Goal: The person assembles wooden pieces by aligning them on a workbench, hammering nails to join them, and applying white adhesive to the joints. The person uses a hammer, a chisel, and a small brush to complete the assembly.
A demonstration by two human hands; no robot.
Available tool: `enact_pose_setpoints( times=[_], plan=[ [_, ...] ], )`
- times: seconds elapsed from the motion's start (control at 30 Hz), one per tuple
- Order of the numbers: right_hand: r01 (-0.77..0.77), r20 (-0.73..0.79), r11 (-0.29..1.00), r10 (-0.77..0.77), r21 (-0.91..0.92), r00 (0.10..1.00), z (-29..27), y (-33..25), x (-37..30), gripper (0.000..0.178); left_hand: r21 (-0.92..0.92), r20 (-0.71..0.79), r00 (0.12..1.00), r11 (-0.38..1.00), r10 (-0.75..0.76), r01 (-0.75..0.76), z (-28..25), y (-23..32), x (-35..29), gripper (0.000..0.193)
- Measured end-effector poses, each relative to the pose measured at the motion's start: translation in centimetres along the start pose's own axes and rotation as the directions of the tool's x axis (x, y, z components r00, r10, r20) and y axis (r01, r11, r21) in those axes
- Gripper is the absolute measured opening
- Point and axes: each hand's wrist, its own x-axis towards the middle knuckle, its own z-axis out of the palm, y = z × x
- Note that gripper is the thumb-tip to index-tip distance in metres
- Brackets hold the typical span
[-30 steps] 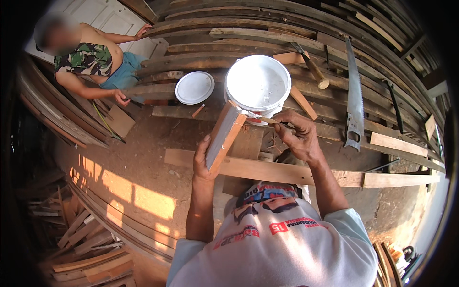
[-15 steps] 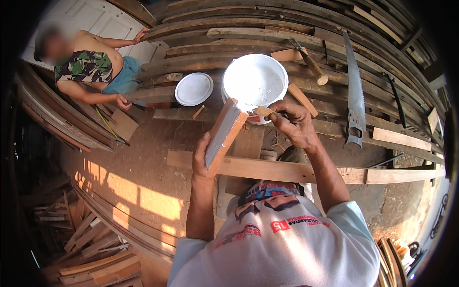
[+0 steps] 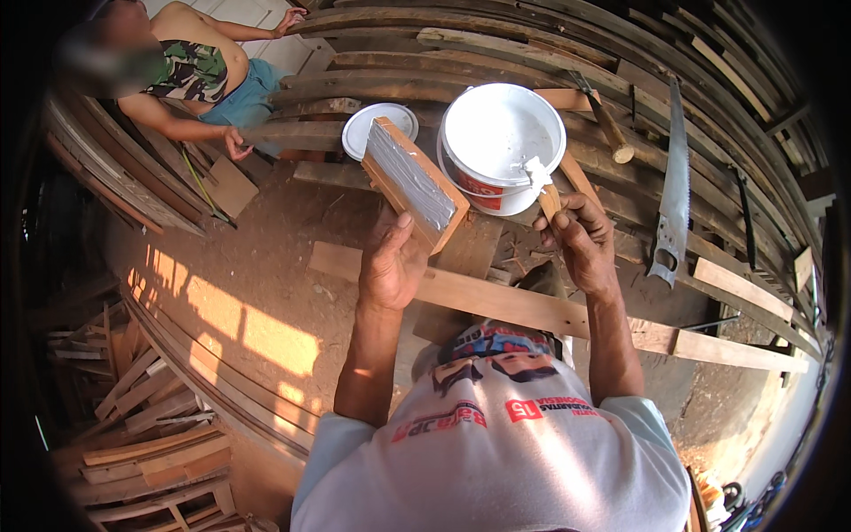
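My left hand (image 3: pixel 392 266) grips the lower end of a short wooden block (image 3: pixel 412 182). Its broad upper face is coated with ridged whitish-grey paste, and it hangs tilted just left of a white plastic bucket (image 3: pixel 516 202). Between the thumb and fingers of my right hand (image 3: pixel 583 239) is a small flat wooden stick (image 3: pixel 550 206). A thick lump of white paste (image 3: pixel 537 173) clings to the stick's tip, at the bucket's near right rim. White material lines the inside of the bucket. Partly behind the block lies a round white lid (image 3: pixel 355 133).
Long planks (image 3: pixel 381 86) form the work surface, holding a hammer (image 3: pixel 610 129) and a handsaw (image 3: pixel 674 186). A loose board (image 3: pixel 523 297) crosses in front of my body. At the far left another person (image 3: pixel 199 80) rests a hand on the planks. Scrap wood (image 3: pixel 160 408) lies lower left.
The block has swung left from the bucket's near rim, and its coated face now turns upward. My right hand has moved right with the stick, whose tip now shows a large white lump.
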Motion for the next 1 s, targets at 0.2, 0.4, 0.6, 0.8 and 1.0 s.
enact_pose_setpoints(
  times=[0.2, 0.4, 0.6, 0.8, 1.0],
  plan=[
    [-0.042, 0.012, 0.999, 0.043, -0.017, 0.999, 2.2, 1.8, -2.3, 0.027, -0.025, 0.033, 0.999, 1.000, -0.009, 0.010, 0.0, -0.1, -0.3, 0.043],
    [0.065, 0.010, 0.991, -0.064, -0.120, 0.998, 4.0, 1.7, -1.9, 0.029, -0.173, -0.090, 0.995, 0.985, -0.039, 0.023, 0.0, -0.6, -1.1, 0.039],
    [0.206, 0.095, 0.904, -0.184, -0.375, 0.978, 4.3, 1.0, -0.5, 0.027, -0.206, -0.160, 0.984, 0.977, -0.080, 0.046, 0.5, -1.0, -1.7, 0.041],
    [0.330, 0.289, 0.773, -0.197, -0.541, 0.937, 4.4, 0.3, -1.8, 0.029, -0.255, -0.231, 0.969, 0.966, -0.093, 0.032, 1.0, -0.7, -1.9, 0.040],
    [0.318, 0.180, 0.788, -0.262, -0.527, 0.948, 4.5, -0.1, 0.0, 0.033, -0.222, -0.241, 0.967, 0.975, -0.086, 0.032, 1.6, -0.8, -2.0, 0.040]
  ],
)
